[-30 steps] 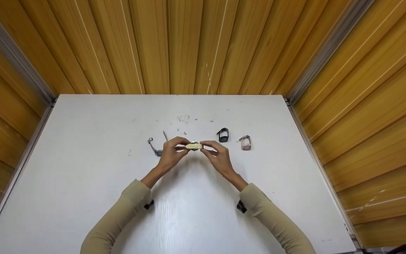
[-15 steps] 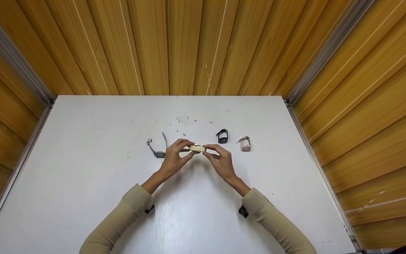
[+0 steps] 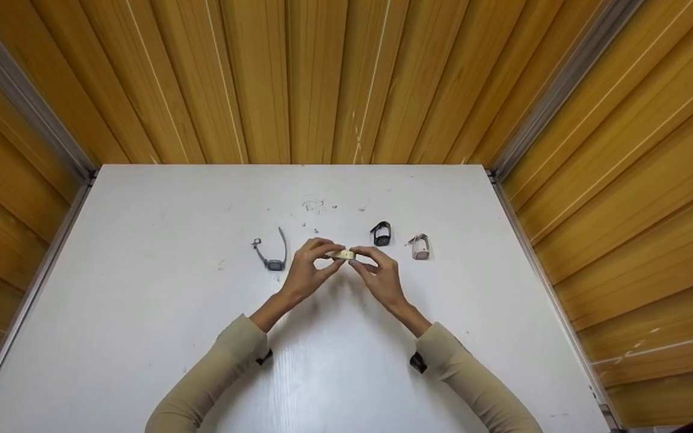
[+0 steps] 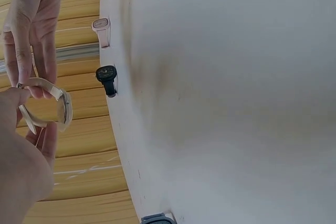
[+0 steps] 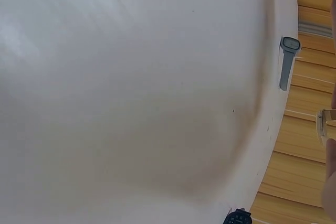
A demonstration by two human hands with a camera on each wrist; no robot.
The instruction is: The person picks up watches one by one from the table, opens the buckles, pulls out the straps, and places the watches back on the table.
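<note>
A cream wristwatch is held up between both hands over the middle of the white table. Its strap bends into a loop in the left wrist view, with the case facing away from the fingers that work at the strap ends. My left hand pinches the strap from the left, thumb near the buckle. From the other side my right hand pinches the strap with thumb and fingertips. Only part of the cream watch case shows in the right wrist view, at the edge.
An unfastened grey watch lies left of the hands, its straps spread. Towards the right are a black watch and a pink watch, both with looped straps. Small dark marks dot the table's far part. Wood-patterned walls enclose it.
Both hands have shifted slightly right with the cream watch, the left hand further, uncovering more of the grey watch. The cream watch has turned and shows less of its strap.
</note>
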